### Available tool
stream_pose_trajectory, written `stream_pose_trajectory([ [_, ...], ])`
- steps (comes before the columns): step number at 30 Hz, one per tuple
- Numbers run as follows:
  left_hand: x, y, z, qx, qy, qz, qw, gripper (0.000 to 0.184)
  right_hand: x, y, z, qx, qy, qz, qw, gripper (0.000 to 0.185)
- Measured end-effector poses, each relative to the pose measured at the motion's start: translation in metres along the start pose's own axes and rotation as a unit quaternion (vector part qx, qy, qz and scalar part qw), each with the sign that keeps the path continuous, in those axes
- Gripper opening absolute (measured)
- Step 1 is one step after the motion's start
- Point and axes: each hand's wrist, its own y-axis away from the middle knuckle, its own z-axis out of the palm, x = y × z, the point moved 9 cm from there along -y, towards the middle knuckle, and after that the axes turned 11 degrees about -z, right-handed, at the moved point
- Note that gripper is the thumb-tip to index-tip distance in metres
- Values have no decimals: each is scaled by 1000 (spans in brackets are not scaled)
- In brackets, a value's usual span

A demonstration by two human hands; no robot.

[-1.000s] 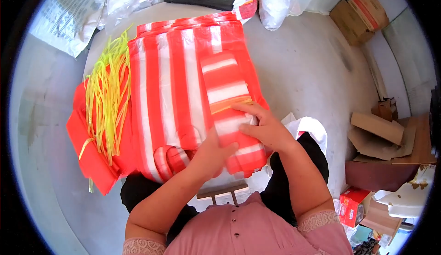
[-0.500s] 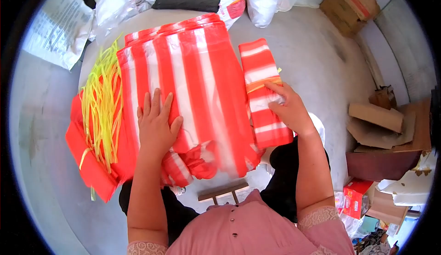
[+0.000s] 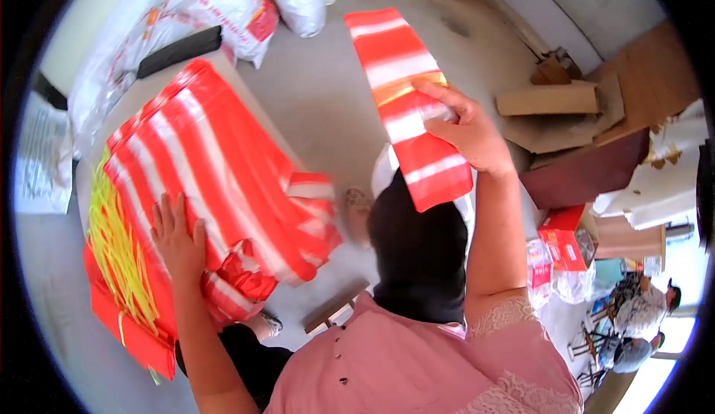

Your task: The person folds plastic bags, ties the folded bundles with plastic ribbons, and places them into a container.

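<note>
One edge pinch by the right hand (image 3: 477, 137) could drop the banded striped bundle (image 3: 386, 49), the left hand (image 3: 181, 246) splayed on striped sheeting (image 3: 216, 153).

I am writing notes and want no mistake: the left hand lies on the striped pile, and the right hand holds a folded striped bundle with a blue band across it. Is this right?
Not quite: the band is yellow-orange, not blue, as the head view shows. The left hand does lie on the striped pile, and the right hand holds the folded striped bundle.
</note>
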Motion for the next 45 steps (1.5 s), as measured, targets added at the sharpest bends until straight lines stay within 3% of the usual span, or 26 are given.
stream_pose_trajectory([
  [3, -5, -1, 9, 5, -21, 1, 1000, 63, 63, 62, -56, -1, 55, 137, 989, 57],
  [6, -8, -2, 14, 7, -35, 12, 999, 63, 122, 143, -69, -44, 84, 314, 945, 58],
  [8, -11, -3, 17, 15, -40, 25, 999, 63, 187, 206, -66, -104, 134, 295, 940, 58],
  [10, -13, -2, 18, 26, -28, 42, 998, 63, 228, 273, -53, -103, 73, 456, 881, 59],
  [12, -12, -3, 18, 20, -38, 33, 999, 63, 255, 307, -38, -110, 69, 477, 870, 60],
  [17, -12, -4, 17, 16, -26, 53, 998, 65, 284, 306, -26, -12, -12, 415, 909, 62],
  [20, -9, -3, 15, 14, -23, 54, 998, 63, 296, 305, -20, 15, -74, 492, 867, 57],
  [21, -9, -3, 14, 15, -24, 57, 998, 62, 331, 319, -16, 37, -67, 438, 896, 59],
  [23, -9, -4, 15, 17, -26, 61, 998, 60, 399, 367, -3, 27, 3, 438, 899, 60],
  [26, -10, -4, 15, 24, -19, 80, 996, 61, 423, 379, 1, 44, 52, 458, 886, 62],
  [33, -18, -5, 19, 21, -24, 64, 997, 68, 455, 345, -8, 29, 100, 479, 871, 61],
  [35, -15, -5, 18, 20, -18, 59, 998, 68, 468, 340, -15, 14, 123, 529, 839, 58],
  [38, -17, -4, 19, 23, -20, 55, 998, 68, 483, 341, -21, 27, 154, 449, 880, 56],
  [42, -9, -4, 14, 18, -16, 53, 998, 68, 475, 342, -15, -40, 258, 452, 853, 64],
  [44, -8, -4, 13, 15, -23, 57, 998, 68, 482, 352, -10, 71, 229, 438, 866, 62],
  [45, -9, -4, 14, 16, -21, 58, 998, 68, 474, 349, -3, 54, 270, 424, 863, 62],
])
